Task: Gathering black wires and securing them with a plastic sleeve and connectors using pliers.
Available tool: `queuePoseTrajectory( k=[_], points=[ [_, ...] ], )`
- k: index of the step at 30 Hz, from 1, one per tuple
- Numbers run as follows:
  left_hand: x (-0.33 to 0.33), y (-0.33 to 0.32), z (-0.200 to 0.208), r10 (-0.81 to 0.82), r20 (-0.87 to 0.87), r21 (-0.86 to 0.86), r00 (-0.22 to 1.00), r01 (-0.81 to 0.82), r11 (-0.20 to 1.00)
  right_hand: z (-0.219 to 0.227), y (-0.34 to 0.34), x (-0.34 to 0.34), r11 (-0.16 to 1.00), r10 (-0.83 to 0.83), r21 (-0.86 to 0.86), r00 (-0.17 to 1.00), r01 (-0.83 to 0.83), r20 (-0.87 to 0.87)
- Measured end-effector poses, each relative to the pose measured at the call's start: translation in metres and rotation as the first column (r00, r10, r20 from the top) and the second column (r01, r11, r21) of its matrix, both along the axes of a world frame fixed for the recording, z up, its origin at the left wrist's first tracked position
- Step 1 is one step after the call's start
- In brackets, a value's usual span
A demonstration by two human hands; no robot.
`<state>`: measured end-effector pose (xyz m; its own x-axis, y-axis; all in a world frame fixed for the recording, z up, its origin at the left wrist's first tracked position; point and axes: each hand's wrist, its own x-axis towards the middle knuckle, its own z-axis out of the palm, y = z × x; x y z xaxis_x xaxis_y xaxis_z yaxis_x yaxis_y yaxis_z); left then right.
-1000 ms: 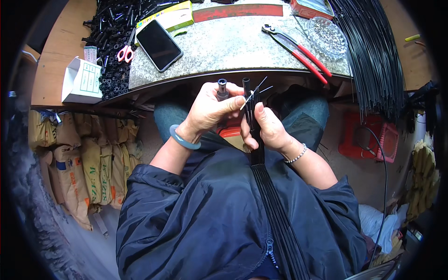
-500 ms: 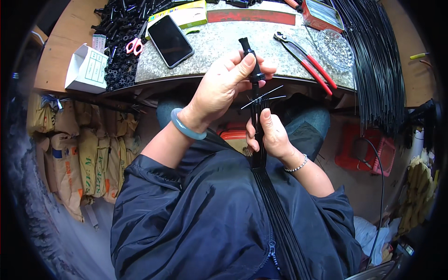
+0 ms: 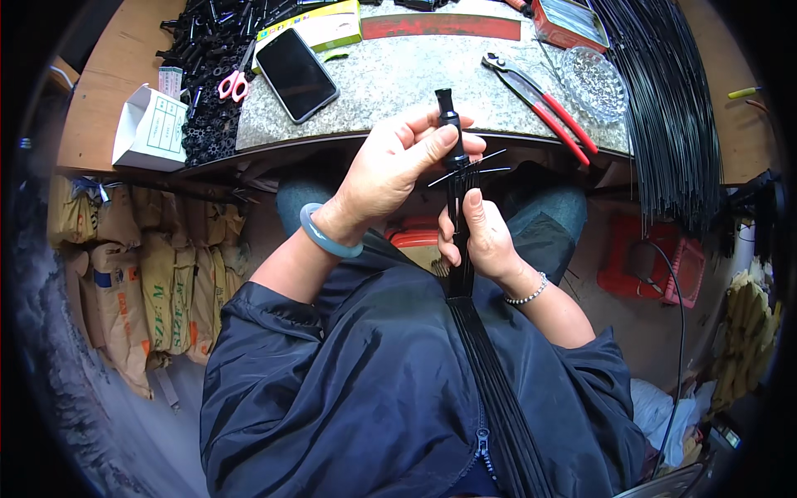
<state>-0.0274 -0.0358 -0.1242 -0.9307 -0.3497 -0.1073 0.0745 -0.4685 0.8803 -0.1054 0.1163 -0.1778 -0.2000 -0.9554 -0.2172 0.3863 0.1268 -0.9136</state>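
Note:
My left hand grips a black flared tubular part, like an umbrella runner, between thumb and fingers. It stands nearly upright at the upper end of a bundle of thin black ribs. My right hand is closed around that bundle just below, thumb on top. Several thin metal rods stick out crosswise between the two hands. Down over my dark jacket, the ribs run toward the lower edge. Fingers hide how the tubular part and the bundle meet.
On the bench lie a phone, pink-handled scissors, red-handled pliers, a glass dish of small bits and a red tin. Black ribs hang over the right edge. Paper sacks stand at left.
My left hand has moved down with the tubular part, bringing it closer to the crossing rods and my right hand. The right hand stays about where it was.

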Motion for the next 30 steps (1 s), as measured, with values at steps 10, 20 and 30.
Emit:
queuePoseTrajectory(
  k=[10,20,30],
  points=[
    [0.003,-0.007,-0.006,-0.035,0.085,-0.107,0.996,0.044,0.993,0.001,0.001,0.001,1.000,0.003,-0.016,1.000,-0.003,-0.007],
    [0.010,-0.011,-0.011,-0.166,-0.014,-0.083,0.986,0.164,0.983,0.003,0.001,0.003,0.999,0.030,-0.036,0.999,-0.030,0.023],
    [0.008,-0.007,-0.005,-0.193,0.076,-0.106,0.978,0.201,0.974,0.000,0.003,-0.001,0.999,0.029,-0.044,0.999,-0.028,0.021]
  ],
)
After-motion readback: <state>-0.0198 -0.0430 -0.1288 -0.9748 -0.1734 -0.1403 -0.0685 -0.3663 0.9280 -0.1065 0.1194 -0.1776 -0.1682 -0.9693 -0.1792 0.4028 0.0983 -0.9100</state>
